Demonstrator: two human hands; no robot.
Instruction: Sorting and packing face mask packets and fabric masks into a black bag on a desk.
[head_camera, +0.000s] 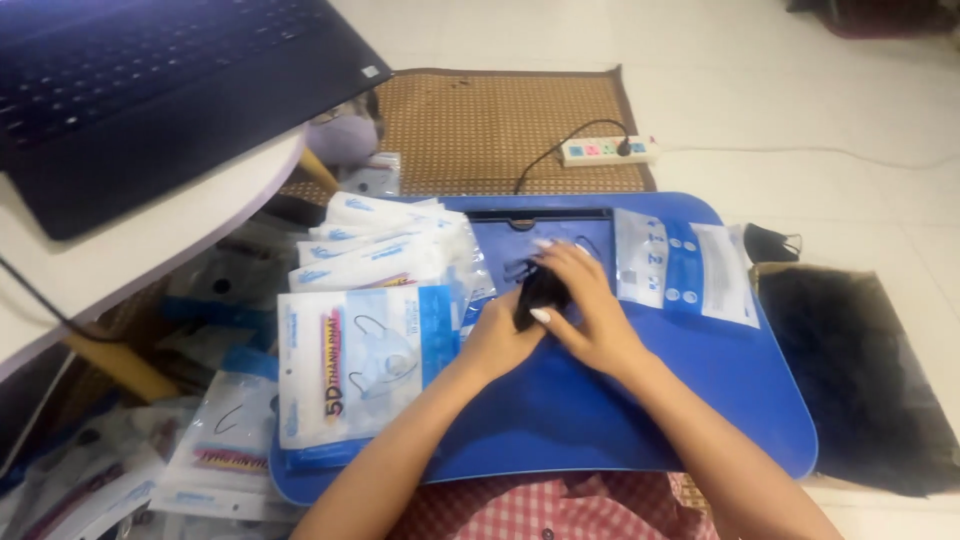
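At the centre of the blue lap desk (600, 420), your two hands meet over a black face mask (541, 290). Your left hand (500, 335) curls round its lower edge, thumb pressed against the cloth; your right hand (590, 310) lies over it from three o'clock, fingers bent and closed on the fabric. At nine o'clock from the mask sits a stack of packaged masks (365, 360), white and blue. At two o'clock lies an empty clear pouch (685, 270), flat on the desk. Beyond it, at twelve o'clock, a white power strip (608, 151) rests on the woven mat (480, 125). A dark laptop (150, 90) sits at ten o'clock.
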